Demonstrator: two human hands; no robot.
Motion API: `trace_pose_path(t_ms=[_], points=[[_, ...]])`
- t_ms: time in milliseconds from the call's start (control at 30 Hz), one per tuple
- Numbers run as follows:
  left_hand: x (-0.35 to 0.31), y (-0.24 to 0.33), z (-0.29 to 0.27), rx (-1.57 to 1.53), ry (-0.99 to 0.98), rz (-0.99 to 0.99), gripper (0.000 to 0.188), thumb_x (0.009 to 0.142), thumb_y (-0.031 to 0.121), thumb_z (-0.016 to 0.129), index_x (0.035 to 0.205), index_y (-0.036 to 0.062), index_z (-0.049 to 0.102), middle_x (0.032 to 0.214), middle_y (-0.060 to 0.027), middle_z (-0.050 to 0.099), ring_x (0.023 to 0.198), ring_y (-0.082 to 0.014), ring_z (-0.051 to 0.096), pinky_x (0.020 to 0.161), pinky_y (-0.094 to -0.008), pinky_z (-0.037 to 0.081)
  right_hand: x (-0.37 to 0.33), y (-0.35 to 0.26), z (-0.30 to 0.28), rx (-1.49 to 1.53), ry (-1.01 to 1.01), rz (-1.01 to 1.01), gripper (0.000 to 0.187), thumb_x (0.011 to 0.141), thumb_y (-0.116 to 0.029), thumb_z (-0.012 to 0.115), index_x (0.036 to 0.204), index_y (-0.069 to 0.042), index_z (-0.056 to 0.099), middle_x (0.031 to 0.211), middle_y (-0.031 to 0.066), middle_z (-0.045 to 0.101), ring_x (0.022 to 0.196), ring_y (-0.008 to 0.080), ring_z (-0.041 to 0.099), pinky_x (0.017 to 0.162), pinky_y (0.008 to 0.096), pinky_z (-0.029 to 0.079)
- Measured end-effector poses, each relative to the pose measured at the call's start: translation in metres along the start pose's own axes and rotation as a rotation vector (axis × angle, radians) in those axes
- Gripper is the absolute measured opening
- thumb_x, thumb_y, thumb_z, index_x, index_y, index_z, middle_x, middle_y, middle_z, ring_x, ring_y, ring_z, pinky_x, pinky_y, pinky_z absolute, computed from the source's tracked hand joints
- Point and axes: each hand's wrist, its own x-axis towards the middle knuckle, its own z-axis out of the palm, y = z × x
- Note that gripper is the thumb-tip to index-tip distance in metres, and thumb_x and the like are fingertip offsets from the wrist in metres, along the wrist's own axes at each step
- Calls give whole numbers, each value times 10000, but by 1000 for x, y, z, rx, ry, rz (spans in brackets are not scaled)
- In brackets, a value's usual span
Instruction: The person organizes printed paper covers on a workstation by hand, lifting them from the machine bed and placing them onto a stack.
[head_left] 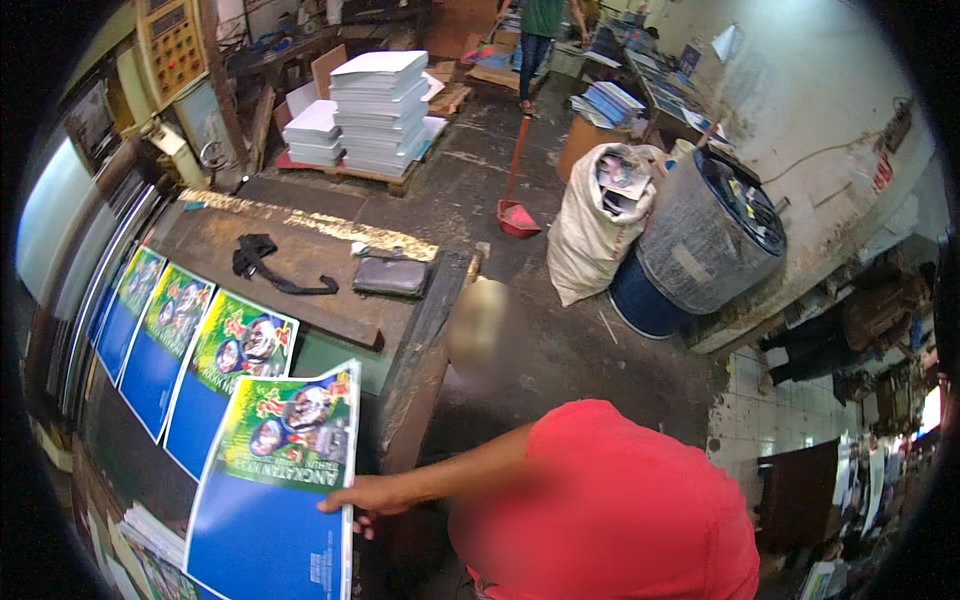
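Observation:
A bare arm leaves a red sleeve at the lower right and reaches left. At its end, my right hand [368, 500] pinches the right edge of a large printed sheet [265, 520], thumb on top and fingers curled at the edge. This sheet is blue in its nearer half and green with pictures in its farther half. Its far right corner curls up. Beyond it to the left, similar printed sheets [205, 425] overlap in a slanted row beside the machine's rollers. My left hand is not in view.
A dark strap [265, 265] and a dark pouch [392, 276] lie on the worktop. Past it stand paper stacks [380, 110] on a pallet, a red dustpan [518, 218], a stuffed white sack [595, 225] and a large barrel [695, 235]. Another person [540, 45] stands at the back.

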Motion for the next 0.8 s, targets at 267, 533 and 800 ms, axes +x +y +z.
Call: trace_pose_path(t_ms=[267, 533, 800], points=[[-18, -29, 31, -92, 90, -373, 363, 916, 186, 541, 1178, -57, 609, 1185, -262, 608, 1148, -435, 548, 1024, -517, 390, -55, 74, -41, -110, 225, 152, 479, 917, -494, 582, 1040, -32, 602, 753, 109, 662, 519, 117, 566, 459, 293, 540], [-78, -5, 20, -178, 109, -603, 411, 970, 348, 542, 1097, -16, 686, 1180, -135, 668, 1197, -338, 550, 1035, -415, 351, -64, 60, -48, 58, 296, 147, 341, 985, -404, 506, 1131, -97, 480, 778, 127, 647, 511, 135, 515, 559, 370, 555], [-86, 52, 7, -362, 353, -927, 302, 973, 253, 556, 1126, 15, 663, 1135, -117, 679, 1145, -297, 573, 1003, -396, 368, -62, 41, -55, 97, 257, 100, 459, 987, -485, 455, 1088, -44, 537, 792, 104, 646, 532, 110, 519, 639, 373, 544]])
